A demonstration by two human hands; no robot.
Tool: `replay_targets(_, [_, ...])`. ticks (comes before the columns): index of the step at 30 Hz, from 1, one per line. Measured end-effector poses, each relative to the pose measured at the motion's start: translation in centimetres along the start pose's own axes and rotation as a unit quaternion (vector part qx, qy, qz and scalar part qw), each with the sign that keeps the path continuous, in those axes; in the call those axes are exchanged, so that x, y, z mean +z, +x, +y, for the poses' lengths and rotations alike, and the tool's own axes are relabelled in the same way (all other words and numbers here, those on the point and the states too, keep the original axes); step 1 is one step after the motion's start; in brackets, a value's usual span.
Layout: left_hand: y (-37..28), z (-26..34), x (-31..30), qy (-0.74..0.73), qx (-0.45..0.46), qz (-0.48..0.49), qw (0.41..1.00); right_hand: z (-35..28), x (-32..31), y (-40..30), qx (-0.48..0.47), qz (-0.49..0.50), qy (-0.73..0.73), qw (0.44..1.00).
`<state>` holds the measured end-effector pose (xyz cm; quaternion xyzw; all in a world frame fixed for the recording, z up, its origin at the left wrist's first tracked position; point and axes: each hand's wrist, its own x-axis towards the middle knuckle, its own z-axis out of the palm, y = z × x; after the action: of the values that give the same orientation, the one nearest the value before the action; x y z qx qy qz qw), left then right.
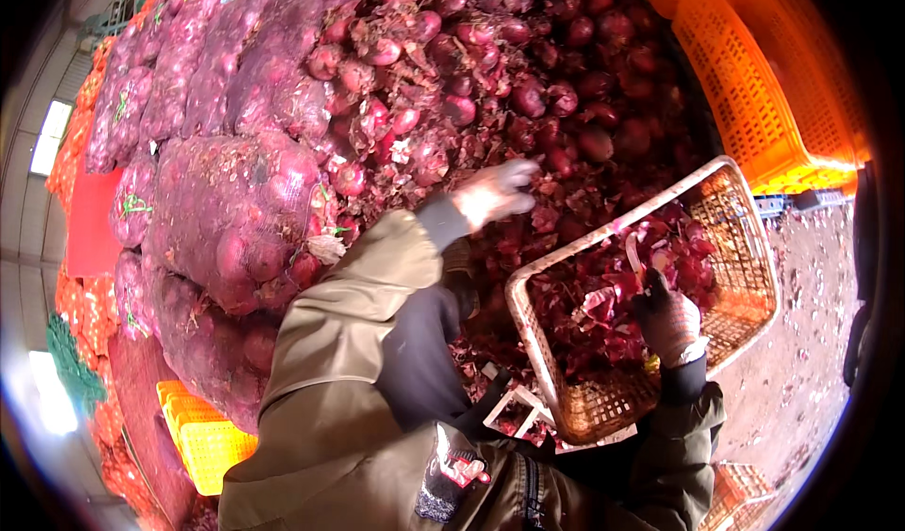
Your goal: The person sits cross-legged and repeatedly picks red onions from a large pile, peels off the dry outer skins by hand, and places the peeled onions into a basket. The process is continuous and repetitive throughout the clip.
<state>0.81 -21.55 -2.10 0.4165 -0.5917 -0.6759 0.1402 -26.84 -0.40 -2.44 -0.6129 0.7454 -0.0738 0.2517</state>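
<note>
My left hand, in a pale glove and blurred, reaches over the near edge of a heap of red onions. Its fingers are spread and nothing shows between them. In a striped glove with dark fingertips, my right hand grips a small knife whose pale blade points up and away; the handle is mostly hidden by the fingers. Both knife and hand are over a worn plastic basket, tilted in front of me. Loose red onion skins cover much of its inside.
Filled purple mesh onion sacks are stacked at the left. Orange crates stand at the upper right, and yellow crates at the lower left. Skin scraps litter the floor. Another basket sits at the lower right.
</note>
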Motion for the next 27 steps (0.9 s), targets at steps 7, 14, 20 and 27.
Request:
replay_targets(7, [-1.4,-9.9,-19.5,0.390,-0.110,0.172,0.898,-2.5,1.2,1.2,-0.020,-0.054,-0.034,0.998])
replay_targets(14, [9.1,1.7,-27.1,0.338,-0.042,0.509,0.791,-2.3,1.9,3.0,-0.013,-0.064,0.025,0.998])
replay_targets(20, [14.3,0.2,-37.9,0.078,0.019,0.564,0.822,-2.9,1.8,4.5,0.025,-0.107,0.077,0.991])
replay_targets(27, [16.8,0.1,-25.3,0.264,0.161,0.345,0.886,-2.3,1.8,4.7,0.065,-0.109,0.088,0.988])
